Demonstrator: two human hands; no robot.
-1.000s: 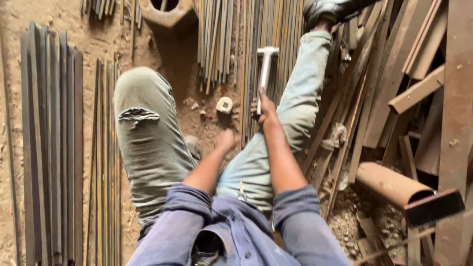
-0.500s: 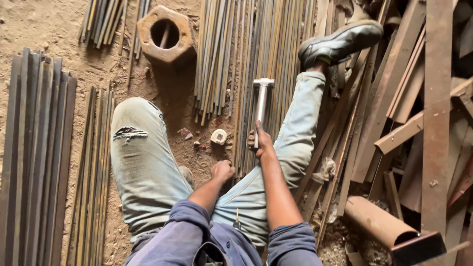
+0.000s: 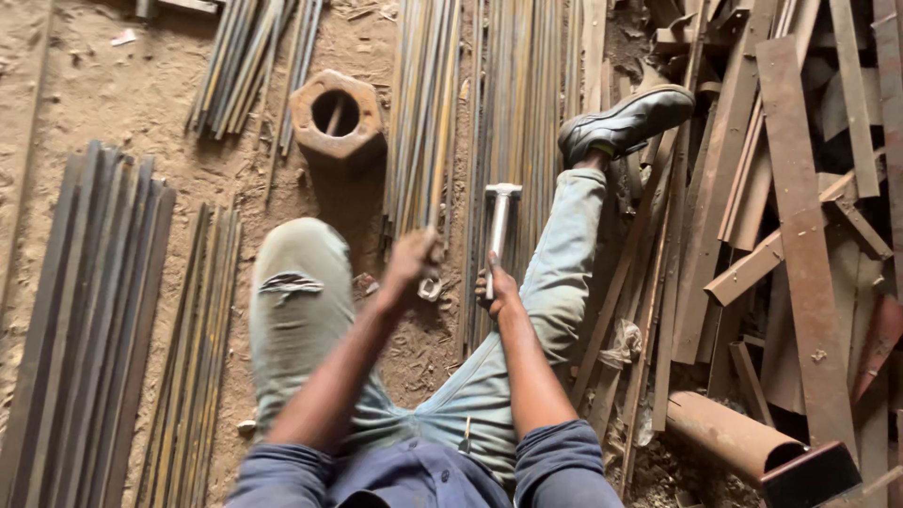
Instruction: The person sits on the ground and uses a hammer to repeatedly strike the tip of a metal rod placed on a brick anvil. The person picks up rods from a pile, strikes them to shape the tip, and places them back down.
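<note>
Dirt floor (image 3: 113, 103) fills the frame, with flat bars (image 3: 89, 320) at left, long rod bundles (image 3: 513, 103) top centre and a scrap heap (image 3: 800, 235) at right. Person sits mid-frame, legs spread; a big hex nut (image 3: 336, 118) lies upper centre-left. Right hand (image 3: 497, 287), closed around the lower handle, has the hammer (image 3: 499, 221) upright with its head up, centre frame, over the rods. Left hand (image 3: 414, 259) is curled shut just left of it, pinching a small light ring-like piece (image 3: 431, 287) low between the knees; what it is I can't tell. To strike well: seat the piece flat, clear the fingertips off the strike face, keep strokes short and square, keep the grip low on the handle.
</note>
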